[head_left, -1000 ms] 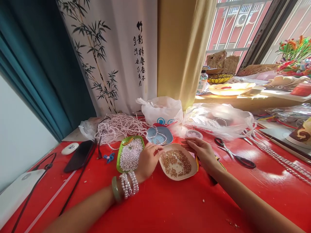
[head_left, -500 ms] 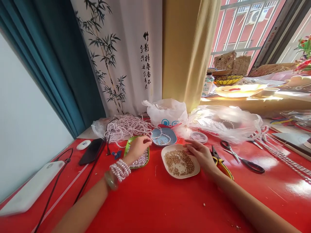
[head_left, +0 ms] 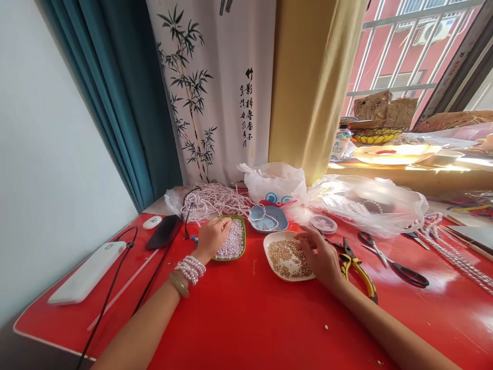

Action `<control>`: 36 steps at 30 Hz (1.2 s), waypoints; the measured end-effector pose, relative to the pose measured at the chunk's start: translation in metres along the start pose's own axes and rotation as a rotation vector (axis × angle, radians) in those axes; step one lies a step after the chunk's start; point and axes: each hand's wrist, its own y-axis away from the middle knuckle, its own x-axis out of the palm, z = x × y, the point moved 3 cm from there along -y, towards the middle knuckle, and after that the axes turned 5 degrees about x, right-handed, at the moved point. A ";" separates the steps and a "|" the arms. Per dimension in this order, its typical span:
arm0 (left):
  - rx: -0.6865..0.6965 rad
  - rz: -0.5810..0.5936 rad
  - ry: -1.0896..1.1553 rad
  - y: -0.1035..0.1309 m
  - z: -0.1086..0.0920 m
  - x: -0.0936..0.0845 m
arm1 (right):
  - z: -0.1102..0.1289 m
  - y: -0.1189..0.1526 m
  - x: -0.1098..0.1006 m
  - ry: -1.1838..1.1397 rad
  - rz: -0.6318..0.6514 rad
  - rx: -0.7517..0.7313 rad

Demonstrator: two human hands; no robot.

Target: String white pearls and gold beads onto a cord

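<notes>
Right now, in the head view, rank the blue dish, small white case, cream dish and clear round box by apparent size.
1. Cream dish; it also sits nearest the camera
2. Blue dish
3. Clear round box
4. Small white case

The wrist by the left hand (head_left: 212, 237) wears a bracelet (head_left: 191, 268) of round, glossy, pale pink beads in several close rows. Just on its near side sits a smooth, greyish-green bangle (head_left: 179, 284). Both forearms (head_left: 379, 321) show bare; the right hand (head_left: 322, 259) has slender fingers.
</notes>
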 end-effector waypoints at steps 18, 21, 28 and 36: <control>-0.066 -0.045 -0.159 0.011 0.008 0.011 | 0.013 0.017 -0.002 0.181 -0.003 -0.656; -0.108 -0.034 -0.158 0.010 0.009 0.010 | 0.013 0.016 -0.002 0.164 0.013 -0.648; -0.199 -0.053 -0.145 0.000 0.007 0.001 | 0.016 0.016 -0.001 0.198 0.002 -0.652; -0.014 0.184 0.388 -0.014 -0.051 -0.002 | 0.024 0.014 -0.003 0.138 -0.050 -0.534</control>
